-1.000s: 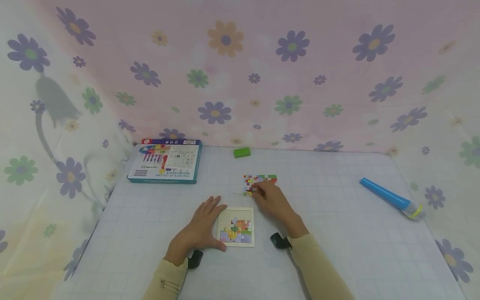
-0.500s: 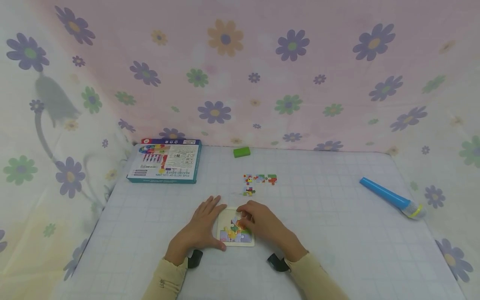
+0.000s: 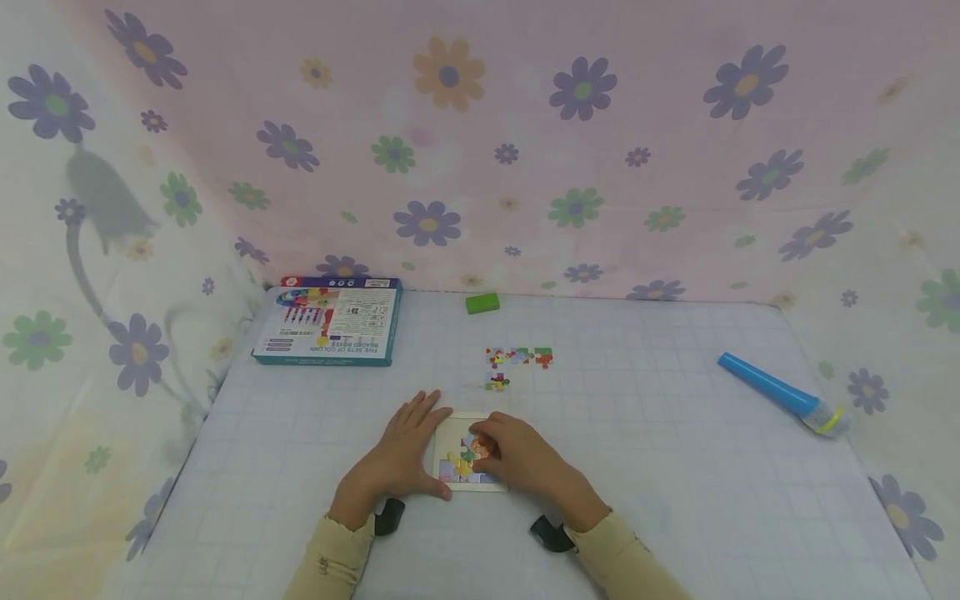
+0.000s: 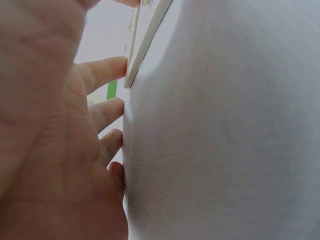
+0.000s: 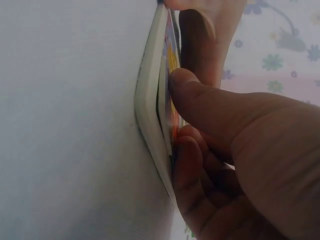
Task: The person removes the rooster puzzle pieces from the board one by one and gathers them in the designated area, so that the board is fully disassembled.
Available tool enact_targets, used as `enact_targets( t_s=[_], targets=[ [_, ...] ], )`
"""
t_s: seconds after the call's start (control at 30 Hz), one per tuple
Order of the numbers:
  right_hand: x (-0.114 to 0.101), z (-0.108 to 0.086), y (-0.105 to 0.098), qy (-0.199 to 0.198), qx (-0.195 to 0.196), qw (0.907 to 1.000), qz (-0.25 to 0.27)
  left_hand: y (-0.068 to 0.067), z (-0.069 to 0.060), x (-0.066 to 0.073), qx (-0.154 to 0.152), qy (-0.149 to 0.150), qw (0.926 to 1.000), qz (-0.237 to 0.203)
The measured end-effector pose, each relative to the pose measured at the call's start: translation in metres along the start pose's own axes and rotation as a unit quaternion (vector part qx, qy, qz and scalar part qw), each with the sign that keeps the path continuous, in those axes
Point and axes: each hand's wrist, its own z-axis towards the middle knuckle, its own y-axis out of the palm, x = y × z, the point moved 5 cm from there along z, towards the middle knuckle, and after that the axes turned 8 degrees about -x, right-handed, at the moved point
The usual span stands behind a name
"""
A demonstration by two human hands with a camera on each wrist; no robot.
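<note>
A pale square puzzle tray (image 3: 450,429) lies on the table before me, with several joined puzzle pieces (image 3: 462,468) in its lower part. My left hand (image 3: 396,457) lies spread along the tray's left side, thumb at the near edge and index finger (image 4: 107,71) against the rim. Over the tray's right half, my right hand (image 3: 531,458) pinches a puzzle piece, mostly hidden by the fingers. In the right wrist view, its thumb (image 5: 200,97) and curled fingers (image 5: 188,157) are close against the pieces. Beyond the tray lie a single loose piece (image 3: 496,382) and a row of others (image 3: 519,356).
A flat printed box (image 3: 330,323) sits at the back left. Near the back edge is a green block (image 3: 482,303). A blue toy microphone (image 3: 772,387) lies on the right. Flowered cloth (image 3: 480,183) hangs behind the table.
My right hand has come from the loose pieces toward me, down over the tray's right half, and shifted slightly lower since. The left hand has stayed at the tray's left side.
</note>
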Motion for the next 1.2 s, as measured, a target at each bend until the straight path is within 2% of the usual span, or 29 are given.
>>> enact_targets(
  t_s=[0.33, 1.07, 1.2],
  targets=[
    [-0.003, 0.003, -0.0004, 0.019, -0.01, 0.9997, 0.01, 0.0002, -0.0004, 0.0009, 0.003, 0.002, 1.0, -0.002],
    [-0.0025, 0.0007, 0.0011, 0.012, 0.024, 0.9992, 0.028, -0.0002, -0.0001, 0.0013, 0.0, 0.0, 1.0, 0.005],
    [-0.0027, 0.0004, 0.0011, 0.013, 0.021, 0.9994, 0.024, 0.0007, 0.0006, 0.0003, 0.001, 0.002, 1.0, 0.004]
  ],
)
